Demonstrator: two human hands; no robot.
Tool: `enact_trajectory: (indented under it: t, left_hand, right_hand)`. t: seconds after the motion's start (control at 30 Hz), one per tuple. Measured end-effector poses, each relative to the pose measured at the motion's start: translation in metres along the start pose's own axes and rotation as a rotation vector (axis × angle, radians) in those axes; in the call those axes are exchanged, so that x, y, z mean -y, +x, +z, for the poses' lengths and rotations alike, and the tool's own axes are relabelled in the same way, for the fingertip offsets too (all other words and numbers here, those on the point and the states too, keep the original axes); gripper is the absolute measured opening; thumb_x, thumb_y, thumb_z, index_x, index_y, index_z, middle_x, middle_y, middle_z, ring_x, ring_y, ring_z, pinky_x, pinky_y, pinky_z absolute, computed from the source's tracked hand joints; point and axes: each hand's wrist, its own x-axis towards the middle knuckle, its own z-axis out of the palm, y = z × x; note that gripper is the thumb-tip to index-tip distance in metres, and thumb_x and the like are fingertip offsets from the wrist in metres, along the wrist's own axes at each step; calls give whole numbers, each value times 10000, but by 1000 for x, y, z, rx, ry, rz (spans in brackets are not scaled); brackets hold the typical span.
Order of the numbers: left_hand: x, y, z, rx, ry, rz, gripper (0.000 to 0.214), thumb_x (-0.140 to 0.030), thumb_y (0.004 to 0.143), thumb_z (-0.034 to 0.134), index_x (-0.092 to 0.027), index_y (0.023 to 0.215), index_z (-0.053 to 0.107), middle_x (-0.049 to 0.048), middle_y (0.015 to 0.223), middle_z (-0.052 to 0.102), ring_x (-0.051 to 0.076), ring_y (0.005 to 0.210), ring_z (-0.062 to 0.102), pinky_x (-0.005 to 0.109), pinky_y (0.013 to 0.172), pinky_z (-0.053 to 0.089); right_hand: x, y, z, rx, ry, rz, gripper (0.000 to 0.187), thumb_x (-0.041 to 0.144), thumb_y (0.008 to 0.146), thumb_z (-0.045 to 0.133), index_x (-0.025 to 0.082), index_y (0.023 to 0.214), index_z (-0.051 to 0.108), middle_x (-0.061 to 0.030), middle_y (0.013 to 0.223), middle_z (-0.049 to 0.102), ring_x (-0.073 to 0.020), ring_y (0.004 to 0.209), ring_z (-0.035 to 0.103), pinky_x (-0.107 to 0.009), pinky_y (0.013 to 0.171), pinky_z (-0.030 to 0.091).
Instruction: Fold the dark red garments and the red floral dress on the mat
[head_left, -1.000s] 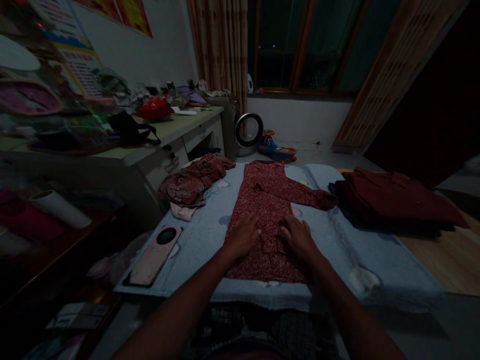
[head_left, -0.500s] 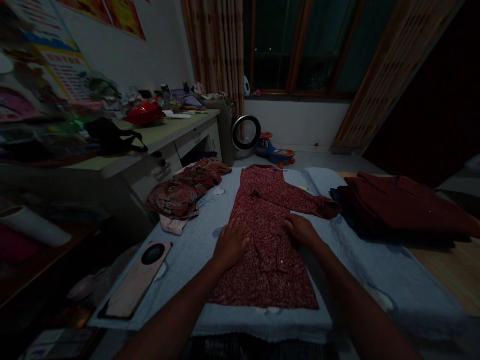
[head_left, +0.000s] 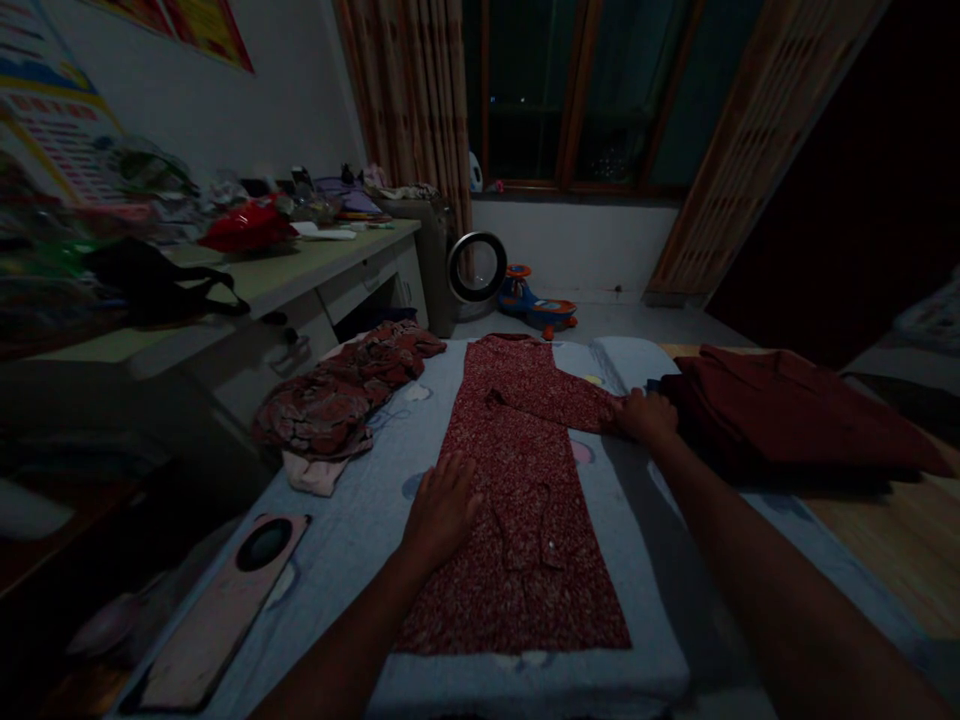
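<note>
A dark red speckled dress [head_left: 517,470] lies flat, its collar toward the window and its hem toward me. One long sleeve [head_left: 574,400] stretches out to the right. My left hand [head_left: 444,505] rests flat on the dress's left edge, fingers extended. At the sleeve's end is my right hand [head_left: 651,415], its fingers closed around the cuff, which they mostly hide. Under the dress spreads a pale blue patterned cloth [head_left: 375,560].
A crumpled patterned garment [head_left: 337,390] lies at left, with a pale pink board-like object [head_left: 217,610] nearer me. Folded dark red clothes [head_left: 795,415] are stacked at right. Beyond are a cluttered desk [head_left: 300,270], a washing machine with an open round door [head_left: 478,235] and a blue ride-on toy [head_left: 532,305].
My right hand has moved from the dress's right side outward and away from me to the sleeve cuff, taking hold of it. My left hand stays on the left edge. The view has shifted slightly.
</note>
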Motion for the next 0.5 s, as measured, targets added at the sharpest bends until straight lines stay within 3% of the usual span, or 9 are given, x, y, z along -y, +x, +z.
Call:
enact_trajectory:
  t: [0.1,0.3,0.4,0.5]
  left_hand:
    - [0,-1,1,15,-8,-13,520,-387,978,426,-208,1466,442,114,1554,411,287,1466,313,500,1184,278]
    - [3,11,-10,137,-101,-53,518,-357,967,429,-202,1461,432,115,1561,399,273,1464,318,498,1181,269]
    - [4,40,-20,125,-195,-68,515,-304,963,399,-173,1461,413,116,1542,427,238,1445,354,459,1182,280]
    - [3,84,-22,83,-274,-86,571,-256,935,419,-83,1476,366,164,1562,378,232,1454,336,387,1188,283]
  right_hand:
    - [1,1,8,34,-24,-6,451,395,934,474,61,1192,633,-261,1166,638,-368,1121,598,-447,882,449]
    - [-1,3,16,-74,-62,32,392,233,933,408,29,1152,663,-279,1154,633,-346,1106,600,-419,860,448]
    - [-2,9,14,-34,-72,57,404,211,924,402,15,1159,666,-289,1141,641,-344,1091,611,-406,829,461]
    - [-1,13,11,6,-89,60,381,197,897,444,20,1126,692,-282,1124,655,-346,1098,612,-408,837,467]
